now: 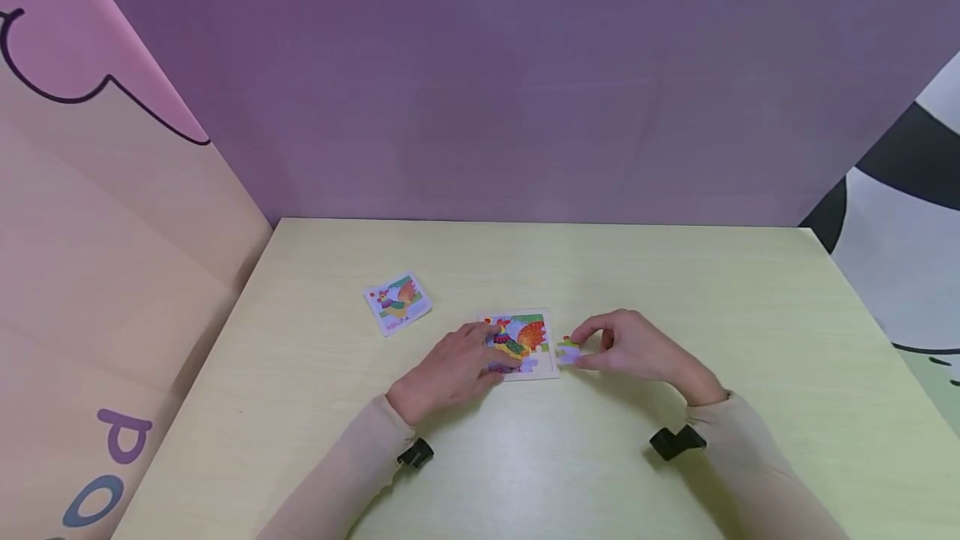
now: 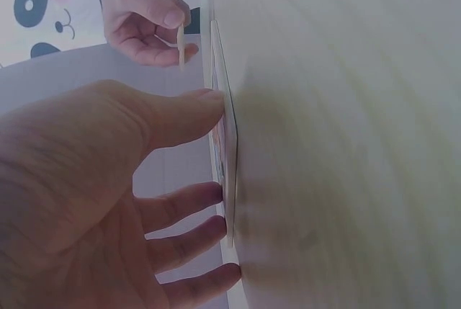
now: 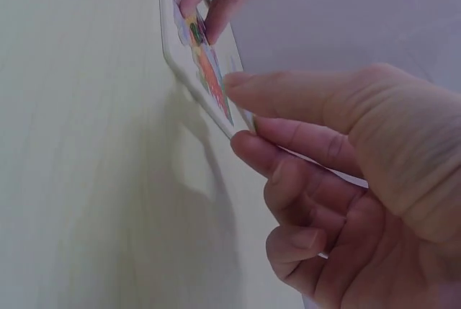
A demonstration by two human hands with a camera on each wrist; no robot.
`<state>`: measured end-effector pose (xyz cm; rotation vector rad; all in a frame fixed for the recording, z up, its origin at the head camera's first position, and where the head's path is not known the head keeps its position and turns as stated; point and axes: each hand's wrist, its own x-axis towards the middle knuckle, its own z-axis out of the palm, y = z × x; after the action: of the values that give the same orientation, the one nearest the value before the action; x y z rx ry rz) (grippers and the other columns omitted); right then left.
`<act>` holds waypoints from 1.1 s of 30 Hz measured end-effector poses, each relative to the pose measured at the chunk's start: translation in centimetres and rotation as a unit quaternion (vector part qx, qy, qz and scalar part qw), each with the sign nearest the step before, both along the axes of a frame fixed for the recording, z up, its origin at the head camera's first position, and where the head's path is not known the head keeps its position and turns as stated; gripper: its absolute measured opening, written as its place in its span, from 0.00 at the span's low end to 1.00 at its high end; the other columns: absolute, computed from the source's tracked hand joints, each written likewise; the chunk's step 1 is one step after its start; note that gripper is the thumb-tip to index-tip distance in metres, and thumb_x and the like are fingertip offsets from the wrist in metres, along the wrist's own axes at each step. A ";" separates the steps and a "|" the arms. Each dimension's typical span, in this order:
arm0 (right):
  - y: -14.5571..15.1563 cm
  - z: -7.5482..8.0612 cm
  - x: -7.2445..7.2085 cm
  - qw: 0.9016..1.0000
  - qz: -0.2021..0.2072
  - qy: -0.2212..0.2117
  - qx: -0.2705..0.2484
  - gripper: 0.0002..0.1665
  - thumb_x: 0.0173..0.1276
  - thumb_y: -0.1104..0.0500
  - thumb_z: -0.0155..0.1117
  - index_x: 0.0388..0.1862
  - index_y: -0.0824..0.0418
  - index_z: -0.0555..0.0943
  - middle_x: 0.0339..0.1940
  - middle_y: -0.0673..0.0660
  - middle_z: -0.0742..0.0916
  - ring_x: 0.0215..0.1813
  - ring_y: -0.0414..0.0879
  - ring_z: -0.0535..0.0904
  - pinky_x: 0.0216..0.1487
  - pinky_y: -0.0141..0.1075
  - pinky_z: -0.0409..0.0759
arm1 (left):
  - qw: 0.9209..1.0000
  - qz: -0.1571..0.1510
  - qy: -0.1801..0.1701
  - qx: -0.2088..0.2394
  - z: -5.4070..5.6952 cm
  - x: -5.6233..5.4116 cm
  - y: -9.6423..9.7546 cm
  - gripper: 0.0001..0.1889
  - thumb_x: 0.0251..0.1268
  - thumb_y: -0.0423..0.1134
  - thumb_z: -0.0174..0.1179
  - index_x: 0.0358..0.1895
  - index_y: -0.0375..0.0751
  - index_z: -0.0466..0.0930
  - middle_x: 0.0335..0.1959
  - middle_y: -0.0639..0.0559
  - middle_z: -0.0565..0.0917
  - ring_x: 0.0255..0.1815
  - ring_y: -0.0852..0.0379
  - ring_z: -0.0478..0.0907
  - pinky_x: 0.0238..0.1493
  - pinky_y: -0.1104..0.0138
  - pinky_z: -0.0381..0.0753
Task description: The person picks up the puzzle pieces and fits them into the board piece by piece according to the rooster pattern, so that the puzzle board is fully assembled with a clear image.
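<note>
A square jigsaw board (image 1: 545, 363) with a colourful rooster picture and a pale border lies on the table. My left hand (image 1: 453, 365) rests on its left side, with thumb and fingertips spread on the surface and fairly straight, as the left wrist view also shows. Right of the board, my right hand (image 1: 637, 348) pinches a jigsaw piece (image 1: 567, 351) between thumb and fingers. The piece is green and lilac with a touch of red, and it is close beside the board's right edge. Seen in the left wrist view, the piece (image 2: 181, 46) is thin and edge-on.
A smaller square card (image 1: 397, 303) with a similar rooster picture lies tilted on the table (image 1: 675, 273), behind and left of the board. A purple panel (image 1: 525, 90) rises at the table's back edge. Printed panels stand at the left and right.
</note>
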<state>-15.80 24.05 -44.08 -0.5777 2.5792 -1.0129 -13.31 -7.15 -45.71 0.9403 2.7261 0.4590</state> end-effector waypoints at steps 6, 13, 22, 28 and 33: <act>-0.9 -0.6 -0.3 1.000 0.000 -0.005 -0.013 0.17 0.61 0.54 0.83 0.47 0.56 0.92 0.21 0.49 0.83 0.23 0.39 0.72 0.24 0.30 0.69 | 1.000 -0.004 0.005 0.002 -0.1 -0.1 0.0 0.16 0.80 0.45 0.63 0.65 0.62 0.87 0.79 0.40 0.72 0.83 0.40 0.64 0.78 0.44 0.71; -1.9 -1.2 -0.4 1.000 -0.001 -0.006 -0.021 0.20 0.60 0.54 0.84 0.50 0.58 0.92 0.30 0.48 0.89 0.23 0.37 0.70 0.24 0.29 0.67 | 1.000 -0.003 0.012 0.004 -0.1 -0.1 0.0 0.16 0.79 0.46 0.64 0.65 0.63 0.88 0.79 0.41 0.73 0.82 0.41 0.65 0.77 0.45 0.72; -3.0 -1.8 -0.5 0.999 0.021 0.001 -0.034 0.19 0.61 0.58 0.82 0.50 0.61 0.92 0.38 0.49 0.92 0.26 0.38 0.74 0.26 0.29 0.71 | 1.000 -0.003 0.012 0.000 -0.1 -0.1 0.0 0.17 0.79 0.46 0.64 0.66 0.63 0.87 0.79 0.41 0.72 0.83 0.41 0.64 0.77 0.45 0.72; -3.5 -1.9 -0.4 0.999 0.026 0.001 -0.034 0.15 0.62 0.60 0.81 0.47 0.62 0.93 0.36 0.49 0.91 0.28 0.39 0.75 0.28 0.28 0.73 | 1.000 -0.004 0.008 -0.004 -0.2 -0.1 0.0 0.17 0.79 0.46 0.63 0.66 0.63 0.86 0.80 0.42 0.71 0.84 0.41 0.63 0.78 0.44 0.71; -3.9 -1.9 -0.2 0.999 0.021 0.013 -0.021 0.15 0.60 0.57 0.83 0.44 0.60 0.93 0.34 0.47 0.89 0.30 0.40 0.74 0.31 0.29 0.73 | 1.000 -0.006 0.015 -0.001 -0.2 -0.2 0.0 0.16 0.79 0.46 0.64 0.65 0.63 0.87 0.79 0.42 0.73 0.83 0.41 0.64 0.77 0.44 0.72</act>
<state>-16.01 20.15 -46.01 -0.6581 2.5631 -1.0540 -13.52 -7.19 -45.93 0.9691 2.7453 0.4448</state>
